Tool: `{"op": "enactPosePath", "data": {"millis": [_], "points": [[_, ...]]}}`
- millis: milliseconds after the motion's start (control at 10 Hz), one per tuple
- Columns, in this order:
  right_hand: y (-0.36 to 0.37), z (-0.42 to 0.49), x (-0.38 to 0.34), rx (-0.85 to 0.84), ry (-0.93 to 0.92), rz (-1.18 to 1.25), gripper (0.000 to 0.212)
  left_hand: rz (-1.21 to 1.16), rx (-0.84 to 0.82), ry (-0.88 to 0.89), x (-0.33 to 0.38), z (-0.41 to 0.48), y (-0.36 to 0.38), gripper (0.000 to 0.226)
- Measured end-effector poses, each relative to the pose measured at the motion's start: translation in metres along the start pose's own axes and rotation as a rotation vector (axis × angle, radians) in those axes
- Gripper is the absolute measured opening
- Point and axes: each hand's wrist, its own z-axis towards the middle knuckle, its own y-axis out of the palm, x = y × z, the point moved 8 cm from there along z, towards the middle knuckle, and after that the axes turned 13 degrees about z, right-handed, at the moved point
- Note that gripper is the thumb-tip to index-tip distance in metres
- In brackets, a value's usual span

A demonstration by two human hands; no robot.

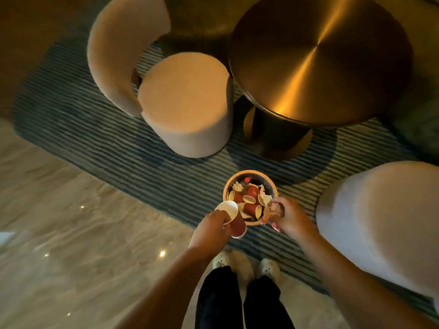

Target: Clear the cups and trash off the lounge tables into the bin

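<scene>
Two dark trouser legs and light shoes are showing at the bottom edge, standing where the striped rug is meeting the polished floor. Both bare forearms are reaching forward from there.

The left hand is gripping a red paper cup, with its fingers curled round the cup wall and the thumb lying at the white rim. The cup is tilting, its open mouth facing up and to the left, and it is overlapping the near left rim of the bin.

The right hand is clutching a crumpled piece of trash in curled fingers at the near right rim of the bin.

The bin is sitting on the rug directly ahead of the feet. It is holding several red cups lying on their sides among crumpled paper.

A round brushed-metal table is standing beyond the bin. An upholstered chair is sitting to its left, and a second padded seat is sitting just right of the bin.
</scene>
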Motion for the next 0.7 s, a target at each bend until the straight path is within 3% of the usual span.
{"op": "enactPosePath", "data": {"millis": [100,400,700], "points": [[0.019,0.021,0.034,0.028,0.057,0.011,0.040,0.067,-0.076,0.006,-0.013,0.028,0.033,0.023],[0.056,0.107,0.114,0.186,0.117,0.048,0.048,0.073,0.013,0.061,-0.025,0.129,0.110,0.028],[0.077,0.164,0.164,0.211,0.126,0.099,0.049,0.133,0.001,0.137,-0.021,0.190,0.176,0.024]]}}
